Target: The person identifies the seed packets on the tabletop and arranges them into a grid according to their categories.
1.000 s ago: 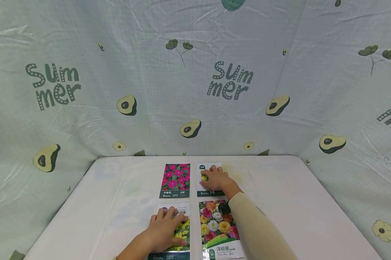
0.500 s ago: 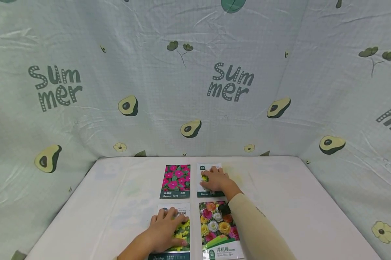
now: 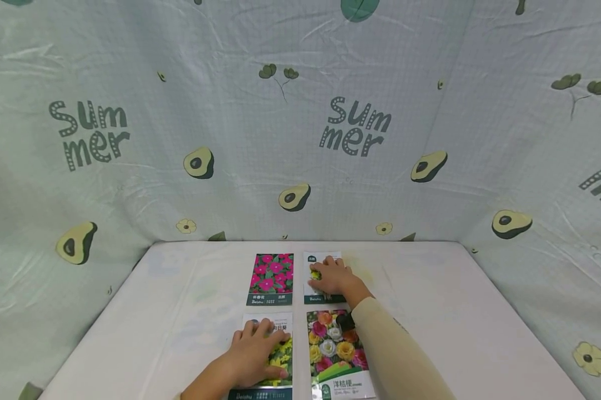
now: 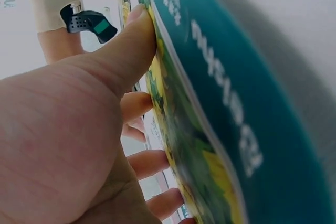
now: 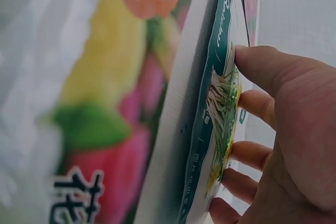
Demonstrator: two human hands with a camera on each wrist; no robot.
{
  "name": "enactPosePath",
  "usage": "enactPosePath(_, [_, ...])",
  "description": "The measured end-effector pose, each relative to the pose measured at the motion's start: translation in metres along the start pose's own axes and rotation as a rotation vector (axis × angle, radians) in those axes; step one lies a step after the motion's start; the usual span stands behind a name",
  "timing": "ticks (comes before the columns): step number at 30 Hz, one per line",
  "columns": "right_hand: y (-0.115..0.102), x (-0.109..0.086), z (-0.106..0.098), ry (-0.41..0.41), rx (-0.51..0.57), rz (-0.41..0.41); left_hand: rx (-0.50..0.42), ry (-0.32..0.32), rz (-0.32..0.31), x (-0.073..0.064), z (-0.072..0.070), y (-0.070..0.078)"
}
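Two rows of flower seed packets lie on the white table. My left hand (image 3: pixel 253 355) rests on the near-left packet with yellow flowers (image 3: pixel 263 394), its fingers spread over the front. In the left wrist view its thumb (image 4: pixel 142 32) and fingertips touch the packet's printed face. The far-right packet (image 3: pixel 325 299), white with a dark green band, lies partly hidden under my right hand (image 3: pixel 332 278). Seen from the right wrist, that hand's thumb (image 5: pixel 262 64) and fingertips touch the packet, fingers apart.
A packet with pink flowers (image 3: pixel 272 275) lies at the far left of the group. Below my right forearm, a packet with many-coloured blooms (image 3: pixel 330 350) is partly covered by the sleeve (image 3: pixel 395 350). A printed cloth (image 3: pixel 300 166) hangs behind the table (image 3: pixel 180 311).
The head view shifts very slightly. Both hands and all the packets stay where they were.
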State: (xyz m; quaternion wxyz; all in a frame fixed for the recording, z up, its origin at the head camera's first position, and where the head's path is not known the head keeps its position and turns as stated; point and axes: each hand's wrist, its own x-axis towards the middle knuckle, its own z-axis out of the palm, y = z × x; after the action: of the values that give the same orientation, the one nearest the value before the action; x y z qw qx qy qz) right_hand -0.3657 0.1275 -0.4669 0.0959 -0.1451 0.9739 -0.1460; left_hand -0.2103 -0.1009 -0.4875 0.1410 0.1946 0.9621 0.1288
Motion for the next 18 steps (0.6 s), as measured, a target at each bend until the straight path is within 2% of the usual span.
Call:
enactPosePath(6, [0.002, -0.002, -0.001, 0.01, -0.009, -0.008, 0.004, 0.0, 0.008, -0.002, -0.002, 0.003])
enactPosePath(14, [0.001, -0.002, -0.002, 0.033, -0.019, -0.004, -0.025, 0.02, 0.032, -0.007, -0.014, 0.009])
enactPosePath(18, [-0.002, -0.001, -0.001, 0.038, -0.021, -0.006, -0.023, 0.032, 0.026, -0.008, -0.016, 0.009])
